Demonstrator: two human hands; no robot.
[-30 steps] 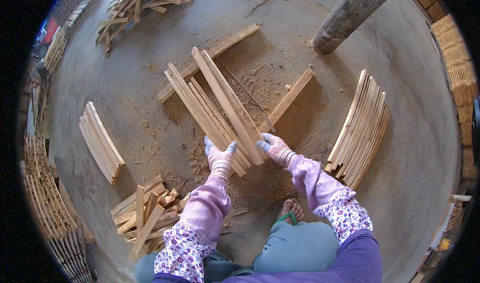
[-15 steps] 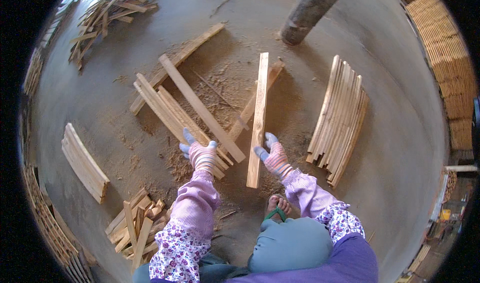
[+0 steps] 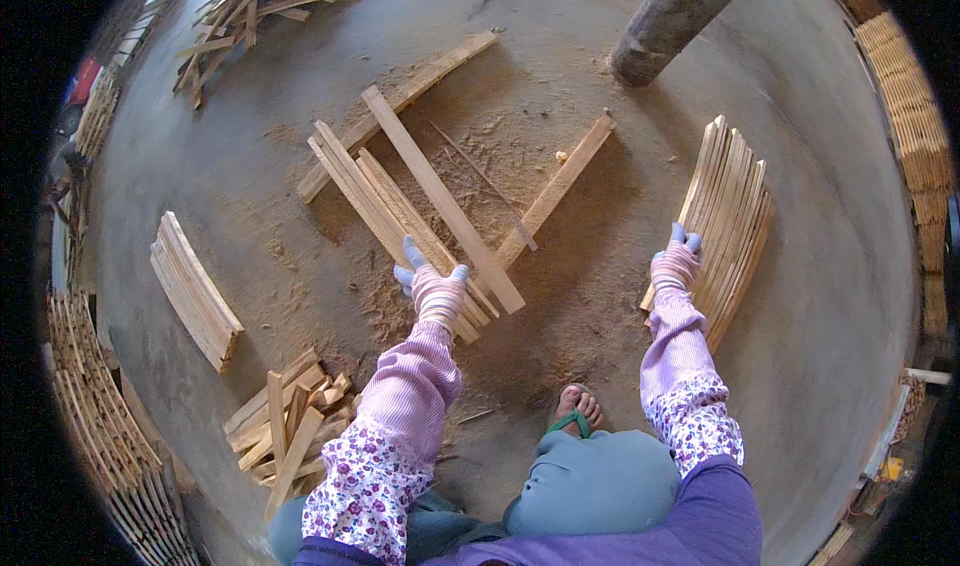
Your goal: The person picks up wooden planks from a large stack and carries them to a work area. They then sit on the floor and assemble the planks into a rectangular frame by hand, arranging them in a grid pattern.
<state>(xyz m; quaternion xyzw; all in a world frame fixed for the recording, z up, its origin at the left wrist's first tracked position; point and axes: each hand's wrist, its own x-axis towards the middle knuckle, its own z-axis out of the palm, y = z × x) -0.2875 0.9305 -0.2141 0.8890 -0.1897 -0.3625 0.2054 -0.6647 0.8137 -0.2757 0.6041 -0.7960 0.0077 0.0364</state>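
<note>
My left hand (image 3: 432, 284), in a striped glove with pale blue fingertips, lies across the near ends of a few wooden strips (image 3: 370, 201); its thumb and fingers are spread apart. My right hand (image 3: 677, 261), gloved alike, is at the left edge of a row of long wooden strips (image 3: 735, 226), closed on the outermost strip; its palm hides part of the grip. Between my hands a single flat board (image 3: 440, 196) slants across two wooden support pieces, the left one (image 3: 430, 78) and the right one (image 3: 562, 186).
Short offcuts (image 3: 290, 421) lie heaped near my left forearm. A smaller row of strips (image 3: 197, 291) sits farther left. Scrap wood (image 3: 255, 11) is piled at the far left, and a round post (image 3: 665, 41) stands far right. Sawdust covers the middle floor. Stacked wood (image 3: 905, 106) lines the right edge.
The long strip beside my right hand has left the middle and gone to the row on the right, along with that hand. My left hand stays over its strips. The view has shifted.
</note>
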